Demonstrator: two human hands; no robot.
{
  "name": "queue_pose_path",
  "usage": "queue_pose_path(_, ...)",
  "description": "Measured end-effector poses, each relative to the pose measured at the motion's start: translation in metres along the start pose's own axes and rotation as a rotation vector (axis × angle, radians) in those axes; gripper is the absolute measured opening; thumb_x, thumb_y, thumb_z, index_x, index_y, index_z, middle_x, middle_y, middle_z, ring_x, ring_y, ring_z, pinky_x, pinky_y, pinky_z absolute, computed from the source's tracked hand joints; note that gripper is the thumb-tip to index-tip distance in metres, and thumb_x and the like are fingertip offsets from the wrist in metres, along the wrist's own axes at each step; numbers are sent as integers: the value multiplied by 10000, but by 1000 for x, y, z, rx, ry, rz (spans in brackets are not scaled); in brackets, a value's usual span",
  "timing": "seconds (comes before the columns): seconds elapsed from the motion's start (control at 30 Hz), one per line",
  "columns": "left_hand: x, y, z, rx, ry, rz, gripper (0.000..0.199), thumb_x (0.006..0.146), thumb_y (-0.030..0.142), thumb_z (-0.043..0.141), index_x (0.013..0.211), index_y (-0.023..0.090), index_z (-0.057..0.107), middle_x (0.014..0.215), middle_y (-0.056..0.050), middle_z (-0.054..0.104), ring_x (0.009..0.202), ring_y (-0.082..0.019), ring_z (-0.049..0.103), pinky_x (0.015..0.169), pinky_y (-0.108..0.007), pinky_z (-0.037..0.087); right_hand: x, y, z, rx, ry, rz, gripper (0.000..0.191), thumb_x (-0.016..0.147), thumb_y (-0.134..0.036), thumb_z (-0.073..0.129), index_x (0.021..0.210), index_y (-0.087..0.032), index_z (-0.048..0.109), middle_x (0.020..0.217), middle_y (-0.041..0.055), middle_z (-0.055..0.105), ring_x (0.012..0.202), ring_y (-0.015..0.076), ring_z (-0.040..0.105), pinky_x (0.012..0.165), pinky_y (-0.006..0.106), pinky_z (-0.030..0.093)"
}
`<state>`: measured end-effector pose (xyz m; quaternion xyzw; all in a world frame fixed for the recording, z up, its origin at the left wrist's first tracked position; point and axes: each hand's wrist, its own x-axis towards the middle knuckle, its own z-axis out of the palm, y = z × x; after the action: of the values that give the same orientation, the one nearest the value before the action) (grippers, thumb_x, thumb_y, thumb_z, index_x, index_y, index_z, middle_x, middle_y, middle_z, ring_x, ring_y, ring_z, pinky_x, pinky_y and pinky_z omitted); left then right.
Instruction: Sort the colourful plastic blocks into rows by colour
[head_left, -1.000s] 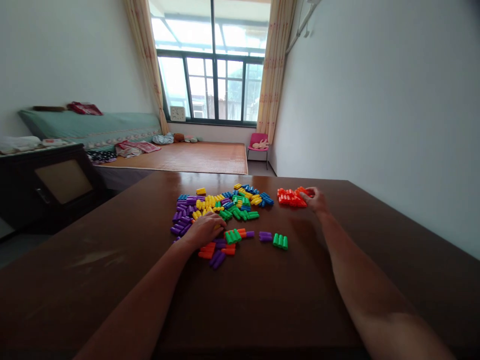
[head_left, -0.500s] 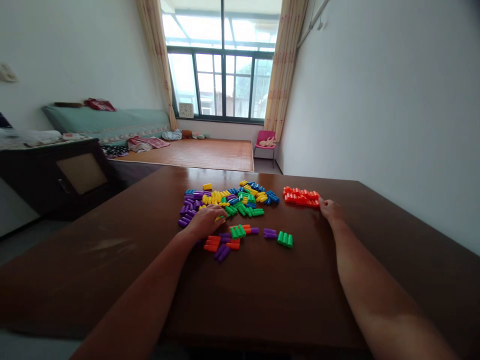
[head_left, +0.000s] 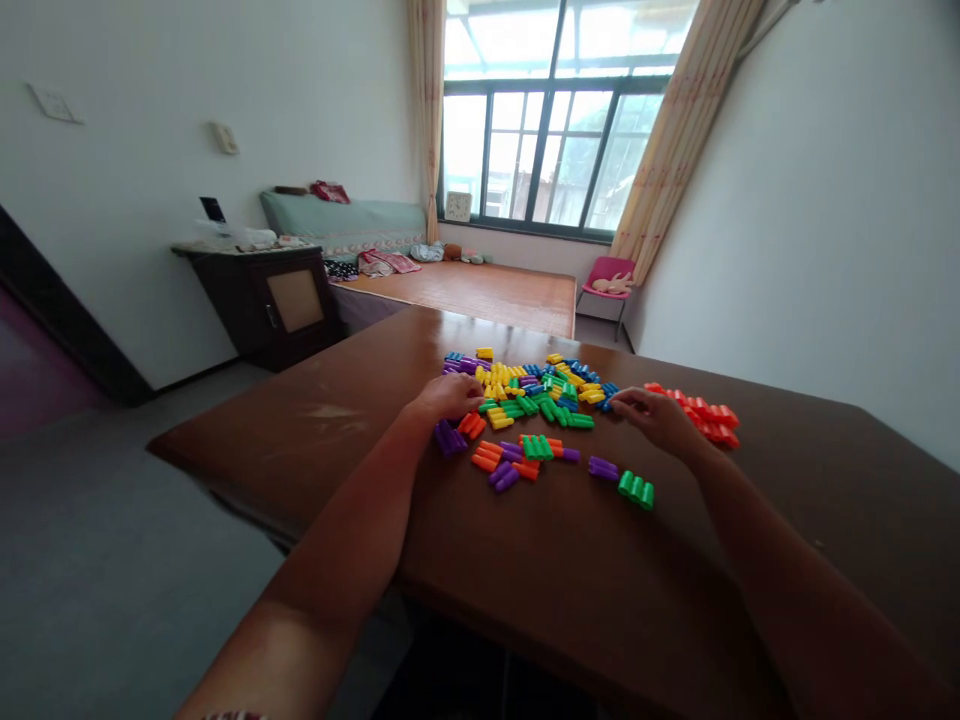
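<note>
Ribbed plastic building pieces in several colours lie in a loose pile on the brown table. My left hand [head_left: 452, 396] rests at the pile's left side, over purple pieces [head_left: 466, 366] and beside yellow pieces [head_left: 501, 380]. Its fingers are loosely bent, and their undersides are hidden. My right hand [head_left: 651, 413] is between the blue pieces [head_left: 609, 394] at the pile's right end and a block of joined orange pieces [head_left: 701, 415]. Its fingers are slightly apart, with nothing visible in them. Green pieces [head_left: 556, 411] lie between the hands.
Nearer on the table [head_left: 540, 560] are a mixed orange and purple group [head_left: 504, 474], a purple piece [head_left: 603, 468] and a green piece [head_left: 636, 490]. Beyond stand a low bed [head_left: 487, 290], a dark cabinet [head_left: 262, 300] and a pink chair [head_left: 609, 272].
My right hand has left the orange block and moved left toward the blue pieces. My left hand has shifted back to the purple side of the pile. The view has turned left.
</note>
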<state>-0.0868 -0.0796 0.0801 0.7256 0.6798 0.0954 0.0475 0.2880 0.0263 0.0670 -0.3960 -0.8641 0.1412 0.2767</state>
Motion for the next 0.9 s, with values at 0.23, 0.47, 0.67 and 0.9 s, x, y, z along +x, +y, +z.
queue_pose_path(0.23,1,5,8,9,-186,129,346,666,430,715,971,267,723,917,10,723,815,-168,637,646,-196,424,-13,-75,56,-133,-276,-334,377,835,-397,613,1193,-280,627,1110,63,685,1062,265,570,884,402,459)
queue_pose_path(0.47,5,6,14,-114,-38,325,347,725,198,657,1070,221,684,1138,-8,677,1059,-175,586,915,-215,426,-11,-70,61,-177,-163,-311,298,861,-340,588,1141,-243,619,1123,79,661,1057,252,568,902,398,450)
queue_pose_path(0.67,2,5,9,29,-147,201,461,690,361,728,1120,208,659,1085,-32,684,984,-198,610,807,-212,448,-8,-56,65,-88,-38,-131,340,828,-374,609,1119,-199,609,1034,84,663,898,225,622,800,358,496)
queue_pose_path(0.9,3,7,10,5,-163,273,399,690,212,684,1088,219,672,1095,-18,684,1008,-181,606,863,-201,435,-6,-46,67,-56,-50,-142,239,818,-349,613,1005,-208,654,964,66,665,908,218,606,835,368,483)
